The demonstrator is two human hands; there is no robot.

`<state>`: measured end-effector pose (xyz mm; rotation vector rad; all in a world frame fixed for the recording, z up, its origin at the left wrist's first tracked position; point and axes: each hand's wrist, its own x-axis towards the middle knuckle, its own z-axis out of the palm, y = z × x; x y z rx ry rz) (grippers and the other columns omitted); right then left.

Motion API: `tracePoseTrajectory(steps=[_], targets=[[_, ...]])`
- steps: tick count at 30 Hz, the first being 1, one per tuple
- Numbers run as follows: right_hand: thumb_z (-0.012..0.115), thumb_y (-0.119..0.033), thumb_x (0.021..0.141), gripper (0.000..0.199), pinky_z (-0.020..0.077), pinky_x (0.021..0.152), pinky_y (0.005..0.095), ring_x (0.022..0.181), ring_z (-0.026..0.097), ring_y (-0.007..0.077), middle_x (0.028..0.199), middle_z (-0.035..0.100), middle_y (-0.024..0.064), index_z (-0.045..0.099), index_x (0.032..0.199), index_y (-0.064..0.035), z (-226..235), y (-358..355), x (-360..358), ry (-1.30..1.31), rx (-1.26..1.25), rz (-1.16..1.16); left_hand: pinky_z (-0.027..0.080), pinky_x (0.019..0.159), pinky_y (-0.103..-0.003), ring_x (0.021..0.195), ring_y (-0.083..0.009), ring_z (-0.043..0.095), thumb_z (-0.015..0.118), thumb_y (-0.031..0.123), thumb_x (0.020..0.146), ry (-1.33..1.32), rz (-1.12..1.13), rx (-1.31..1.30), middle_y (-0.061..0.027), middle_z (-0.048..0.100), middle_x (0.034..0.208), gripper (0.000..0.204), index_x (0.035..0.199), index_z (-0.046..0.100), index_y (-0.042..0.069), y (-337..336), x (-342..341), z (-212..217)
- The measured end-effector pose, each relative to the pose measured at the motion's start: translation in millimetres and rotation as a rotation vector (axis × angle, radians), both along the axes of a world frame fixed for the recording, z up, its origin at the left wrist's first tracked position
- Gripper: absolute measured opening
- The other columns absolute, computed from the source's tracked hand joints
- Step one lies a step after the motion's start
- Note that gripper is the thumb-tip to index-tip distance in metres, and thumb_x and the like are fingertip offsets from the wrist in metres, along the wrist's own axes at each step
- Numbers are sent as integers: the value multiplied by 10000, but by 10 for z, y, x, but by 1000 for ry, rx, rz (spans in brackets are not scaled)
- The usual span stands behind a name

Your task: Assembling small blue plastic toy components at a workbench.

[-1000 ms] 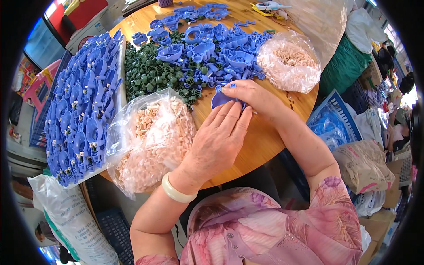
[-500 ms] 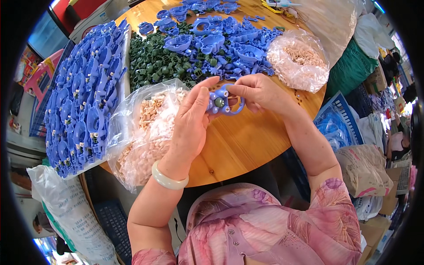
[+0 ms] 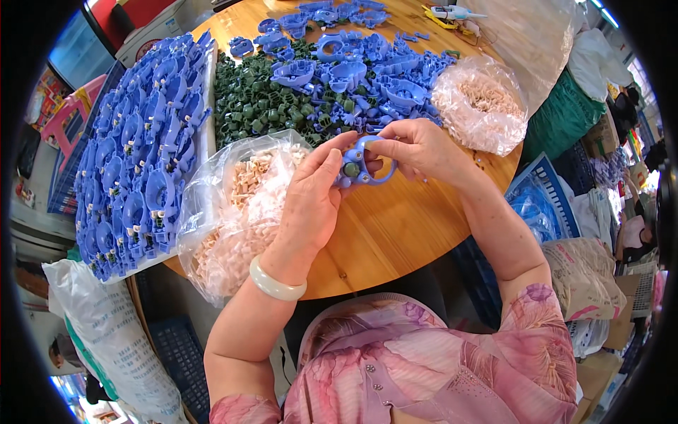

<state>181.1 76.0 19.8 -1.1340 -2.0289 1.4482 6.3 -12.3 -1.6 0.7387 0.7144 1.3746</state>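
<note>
Above the table's near part, both hands hold one blue plastic part with a ring at its right end and a dark green piece set in its body. My left hand, with a pale bangle at the wrist, is closed on the part's left end between thumb and fingers. At the ring's upper edge, my right hand pinches with thumb and index finger. Whether something small sits in that pinch is hidden. Beside my left hand lies a clear bag of small beige pieces.
Dark green pieces and loose blue parts are heaped across the round wooden table. At left, a white-edged board carries rows of blue assemblies. Another bag of beige pieces stands right; a white-and-blue tool lies behind.
The view has shifted slightly. Both hands keep hold of the blue part, which has turned a little, and the right fingers stay at the ring's upper edge.
</note>
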Motion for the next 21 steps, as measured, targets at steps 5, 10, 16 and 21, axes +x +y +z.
tracePoseTrajectory(steps=[5, 10, 16, 21], targets=[[533, -227, 921, 224, 356, 418, 173, 455, 484, 31, 607, 574, -1, 617, 986, -30, 51, 93, 101, 123, 89, -118, 485, 881, -365, 1018, -259, 604, 363, 198, 984, -58, 43, -47, -181, 594, 1112, 372, 1261, 435, -40, 5, -53, 20], [561, -163, 892, 160, 407, 500, 208, 545, 521, 73, 698, 600, 11, 626, 971, -41, -84, 313, 249, -8, 359, -227, 508, 849, -344, 993, -246, 619, 357, 177, 988, -65, 140, -57, -177, 601, 1087, 349, 1267, 414, -24, -3, -40, 62], [620, -190, 805, 173, 506, 642, 369, 793, 613, 265, 891, 584, 67, 614, 947, -91, -222, 262, 134, -435, 984, 34, 514, 842, -352, 985, -237, 620, 377, 172, 983, -94, 218, -30, -178, 601, 1086, 338, 1255, 422, -24, 16, -105, 16], [628, -158, 781, 190, 504, 650, 377, 785, 608, 267, 874, 570, 67, 594, 956, -93, -249, 242, 144, -476, 969, 51, 515, 842, -349, 979, -238, 620, 379, 170, 983, -106, 204, -22, -184, 602, 1082, 332, 1245, 426, -28, 7, -88, 71]])
